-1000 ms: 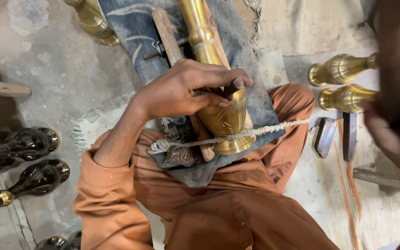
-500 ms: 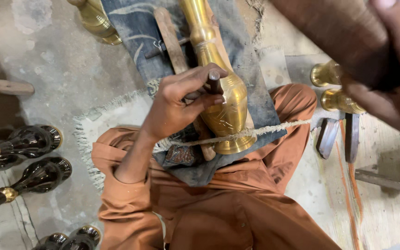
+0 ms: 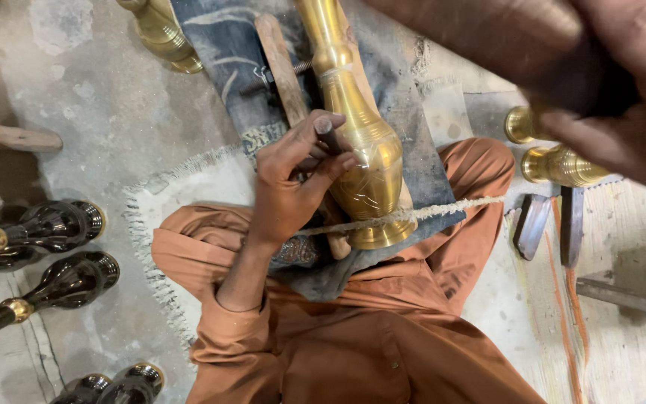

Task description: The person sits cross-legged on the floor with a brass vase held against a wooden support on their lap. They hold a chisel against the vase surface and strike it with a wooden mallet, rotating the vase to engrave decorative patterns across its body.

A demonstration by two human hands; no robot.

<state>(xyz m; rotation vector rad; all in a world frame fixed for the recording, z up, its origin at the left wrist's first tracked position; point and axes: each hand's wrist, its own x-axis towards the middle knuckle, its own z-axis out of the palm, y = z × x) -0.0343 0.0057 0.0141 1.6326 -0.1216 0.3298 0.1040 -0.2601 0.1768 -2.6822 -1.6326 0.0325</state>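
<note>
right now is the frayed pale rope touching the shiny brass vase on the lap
Touching. The head view shows the frayed pale rope stretched tight across the lower body of the shiny brass vase, with no gap.

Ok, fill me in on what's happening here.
A person in orange clothes sits on the floor with a brass vase lying across a denim cloth on their lap. The left hand pinches a small dark tool against the vase's side. A rope runs over the vase near its base. The right hand is raised close to the camera, blurred. Dark vases lie nearby.
</note>
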